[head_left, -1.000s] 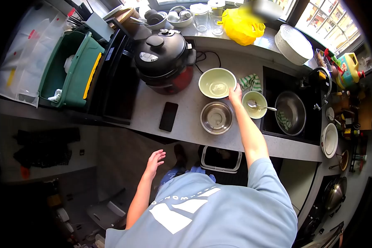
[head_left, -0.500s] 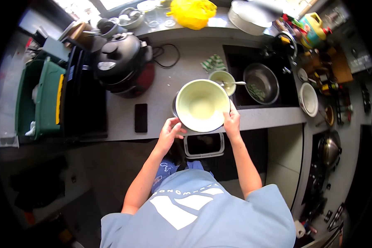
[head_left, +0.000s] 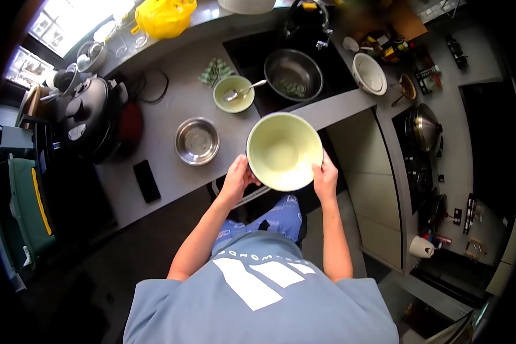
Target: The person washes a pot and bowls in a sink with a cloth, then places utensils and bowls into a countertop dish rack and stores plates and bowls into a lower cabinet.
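Pale-green plastic-looking mixing bowl [head_left: 285, 150]: held open side up between both hands, overlapping the front edge of the counter [head_left: 169, 179] in this view, near the front-left corner of the black sink [head_left: 239, 49]. Right hand [head_left: 327, 179]: thumb over the rim, fingers outside, pinching the wall. Left hand [head_left: 237, 180]: fingers curled against the outer left wall; grip force cannot be told.

Stainless-steel bowl [head_left: 197, 141]: on the counter, set back from the front edge, apart from the left hand. Smartphone [head_left: 147, 181]: left of that bowl, nearer the front edge; a strip of countertop separates them. Small green bowl [head_left: 223, 102]: beside the sink's left edge, with a metal spoon [head_left: 253, 86] projecting over that edge. Striped cloth [head_left: 215, 71]: just behind it. Metal basin [head_left: 295, 67]: inside the sink. Floor space extends below the counter's front edge, left of the person.
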Available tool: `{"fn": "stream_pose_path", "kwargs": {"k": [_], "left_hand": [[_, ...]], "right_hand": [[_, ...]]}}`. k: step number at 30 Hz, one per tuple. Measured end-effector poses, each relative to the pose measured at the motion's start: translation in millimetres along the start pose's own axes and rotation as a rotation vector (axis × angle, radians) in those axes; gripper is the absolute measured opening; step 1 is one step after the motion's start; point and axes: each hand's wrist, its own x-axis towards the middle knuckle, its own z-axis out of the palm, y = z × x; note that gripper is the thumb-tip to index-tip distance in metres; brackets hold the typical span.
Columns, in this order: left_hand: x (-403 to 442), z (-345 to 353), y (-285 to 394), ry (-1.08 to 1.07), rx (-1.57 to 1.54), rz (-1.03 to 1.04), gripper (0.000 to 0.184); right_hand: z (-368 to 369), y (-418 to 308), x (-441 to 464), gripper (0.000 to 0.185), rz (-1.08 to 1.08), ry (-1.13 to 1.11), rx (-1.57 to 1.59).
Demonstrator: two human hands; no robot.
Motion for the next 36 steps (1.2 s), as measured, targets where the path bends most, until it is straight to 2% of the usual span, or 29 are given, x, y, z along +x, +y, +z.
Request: {"fn": "stream_pose_path", "kwargs": {"k": [5, 8, 11, 12, 18, 21, 25, 26, 29, 32, 35, 36], "left_hand": [[37, 38, -20, -0.003, 0.030, -0.018, 0.033], [71, 64, -46, 0.028, 0.048, -0.025, 0.031], [105, 103, -72, 0.064, 0.086, -0.016, 0.027], [113, 115, -81, 0.086, 0.114, -0.022, 0.027], [170, 179, -100, 0.156, 0.141, -0.017, 0.028], [197, 189, -107, 0.201, 0.118, 0.052, 0.027], [224, 182, -111, 0.269, 0.245, 0.183, 0.027], [229, 183, -108, 0.295, 0.267, 0.227, 0.024], [241, 190, -95, 0.323, 0.369, 0.269, 0.022], [258, 172, -96, 0.404, 0.373, 0.244, 0.019], [287, 153, -94, 0.437, 0.389, 0.265, 0.013], [294, 145, -95, 0.439, 0.400, 0.275, 0.013]], "right_hand": [[-51, 23, 32, 0.052, 0.048, -0.032, 0.096], [-93, 55, 67, 0.052, 0.035, -0.051, -0.041], [-134, 87, 106, 0.051, -0.075, -0.029, -0.154], [-149, 93, 117, 0.051, -0.043, -0.056, -0.133], [-217, 87, 193, 0.050, 0.021, -0.144, -0.140], [-223, 117, 226, 0.049, -0.132, -0.094, -0.077], [-218, 101, 251, 0.046, -0.035, -0.122, -0.110], [-210, 116, 258, 0.046, -0.081, -0.089, -0.027], [-193, 141, 276, 0.043, -0.014, -0.071, 0.025], [-178, 149, 297, 0.039, 0.260, -0.159, 0.301], [-167, 153, 322, 0.038, 0.297, -0.201, 0.427], [-171, 152, 332, 0.040, 0.284, -0.218, 0.316]]}}
